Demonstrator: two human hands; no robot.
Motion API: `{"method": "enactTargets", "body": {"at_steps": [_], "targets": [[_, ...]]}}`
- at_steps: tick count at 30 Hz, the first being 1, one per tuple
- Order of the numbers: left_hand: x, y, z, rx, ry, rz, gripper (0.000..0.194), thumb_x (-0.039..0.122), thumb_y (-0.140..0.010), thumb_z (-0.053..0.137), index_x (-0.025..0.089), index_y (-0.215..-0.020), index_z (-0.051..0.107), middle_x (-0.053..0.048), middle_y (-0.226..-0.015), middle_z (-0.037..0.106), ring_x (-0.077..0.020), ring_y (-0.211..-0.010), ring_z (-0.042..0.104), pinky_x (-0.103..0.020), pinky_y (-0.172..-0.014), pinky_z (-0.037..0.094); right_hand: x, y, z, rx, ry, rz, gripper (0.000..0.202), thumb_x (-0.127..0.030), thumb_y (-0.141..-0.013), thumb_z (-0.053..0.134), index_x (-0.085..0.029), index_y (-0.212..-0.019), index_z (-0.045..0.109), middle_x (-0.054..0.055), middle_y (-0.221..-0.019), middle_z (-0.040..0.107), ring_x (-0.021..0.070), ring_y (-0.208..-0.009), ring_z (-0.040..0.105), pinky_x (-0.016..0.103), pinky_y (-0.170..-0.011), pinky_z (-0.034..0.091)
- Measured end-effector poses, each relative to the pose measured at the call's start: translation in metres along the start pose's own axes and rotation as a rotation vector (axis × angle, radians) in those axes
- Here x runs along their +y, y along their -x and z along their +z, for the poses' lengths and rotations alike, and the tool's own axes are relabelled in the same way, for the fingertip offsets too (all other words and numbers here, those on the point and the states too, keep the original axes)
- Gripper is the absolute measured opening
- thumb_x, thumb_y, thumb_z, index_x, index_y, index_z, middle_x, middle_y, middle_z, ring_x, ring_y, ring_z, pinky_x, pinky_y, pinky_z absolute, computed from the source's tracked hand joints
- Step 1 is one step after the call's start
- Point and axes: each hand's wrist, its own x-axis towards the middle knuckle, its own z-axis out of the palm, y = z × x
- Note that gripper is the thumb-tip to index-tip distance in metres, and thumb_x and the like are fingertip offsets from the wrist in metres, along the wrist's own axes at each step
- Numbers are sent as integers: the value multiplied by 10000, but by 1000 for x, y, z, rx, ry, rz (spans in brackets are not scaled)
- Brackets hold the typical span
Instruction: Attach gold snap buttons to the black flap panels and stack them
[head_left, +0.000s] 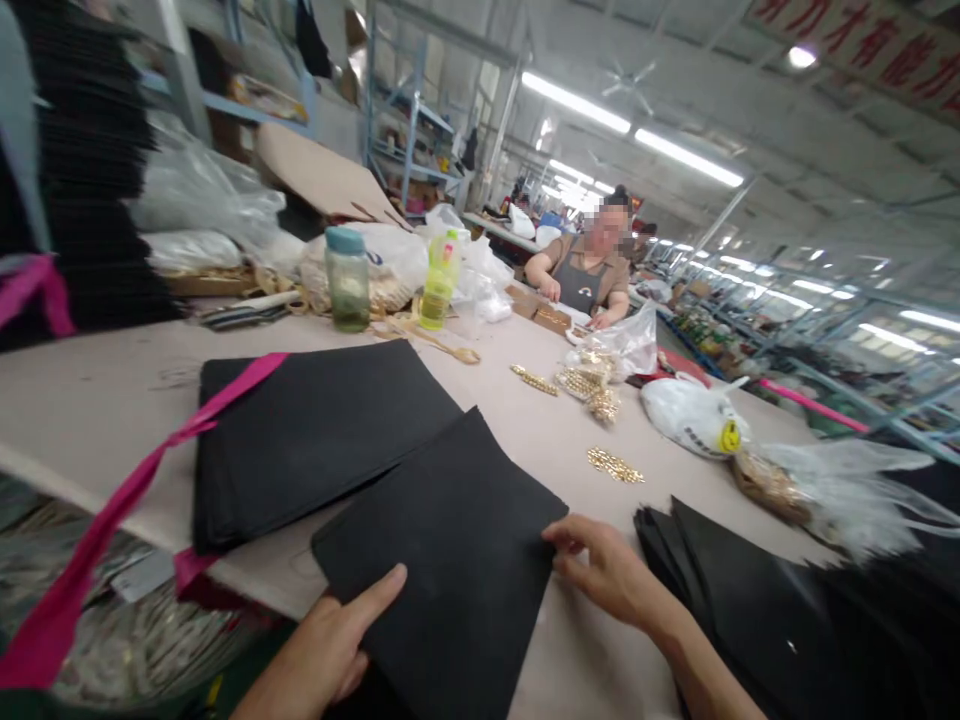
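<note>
A black flat sheet (457,560) lies tilted in front of me, one corner over the neighbouring pile. My left hand (337,630) grips its near left edge, thumb on top and fingers underneath. At the right edge, my right hand (600,565) pinches the sheet between thumb and fingertips. To the left rests a stack of black sheets (322,430) with a pink strap (225,395) across it. On the right, more black sheets (750,590) are piled close to my right forearm. Whether I hold one sheet or several is hard to see.
Gold chain pieces (615,465) lie on the table (525,440), with bagged chains (592,385) behind. A green jar (347,280) and a yellow-green bottle (439,280) stand at the back. White plastic bags (690,415) sit at right. A co-worker (585,265) works across the table.
</note>
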Motion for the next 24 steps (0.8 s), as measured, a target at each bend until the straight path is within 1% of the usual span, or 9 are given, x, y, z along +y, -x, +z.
{"method": "enactTargets", "body": {"at_steps": [3,6,8,10,13,15,19,22,24], "targets": [[0,-1,14,-57,-4,-74,447,565,-644,794,152,-784,701,9,-538,559,-40,-389,259,-176,-385,157,40,-15,-22,174,154,206,287,-185,-859,502,-137,-1083,676,103,-1020,706,214,-861,660,351,-827,497],[12,10,29,-161,148,-140,410,524,-724,757,168,-918,699,-11,-697,647,-62,-472,451,-165,-434,341,42,-23,-30,270,193,226,277,-225,-866,523,-130,-1071,684,107,-981,725,229,-826,677,373,-812,509],[22,21,35,-297,241,-154,430,530,-808,676,173,-1048,674,-39,-895,690,-81,-592,558,-178,-542,437,18,-20,-24,313,82,129,249,-291,-877,559,-173,-1051,693,67,-930,735,213,-804,681,336,-764,523],[30,28,36,-442,281,-122,495,572,-874,562,157,-1133,644,-73,-1022,682,-104,-643,606,-189,-544,431,-18,-11,-12,324,-27,-9,218,-337,-894,580,-214,-1034,694,38,-931,732,190,-810,680,290,-725,528],[32,35,27,-505,379,-107,544,587,-915,473,159,-1227,597,-99,-1182,629,-164,-848,671,-182,-557,412,-72,7,12,255,-129,-230,137,-260,-911,590,-243,-1015,678,13,-916,714,150,-790,667,229,-683,517],[29,40,18,-508,437,-119,589,595,-925,446,146,-1290,554,-124,-1284,577,-192,-990,651,-192,-621,433,-98,16,31,177,-200,-365,157,-183,-918,577,-252,-1035,656,3,-909,700,131,-801,659,207,-704,512],[21,50,4,-436,438,-65,766,656,-911,408,131,-1465,350,-167,-1500,395,-227,-1233,530,-273,-888,452,-127,23,69,2,-243,-454,320,-96,-926,530,-269,-1185,602,19,-999,681,141,-909,648,227,-812,511],[18,58,1,-412,437,-8,846,681,-898,403,109,-1505,258,-168,-1548,328,-225,-1368,402,-313,-1104,320,-135,22,91,-17,-223,-452,295,-90,-916,534,-236,-1160,612,49,-1023,669,173,-950,638,267,-852,513],[17,62,1,-437,429,27,861,686,-893,408,95,-1503,259,-170,-1546,333,-230,-1398,361,-336,-1156,258,-138,22,99,-12,-232,-467,255,-83,-912,536,-219,-1104,635,56,-1005,667,181,-951,634,281,-863,513]]}}
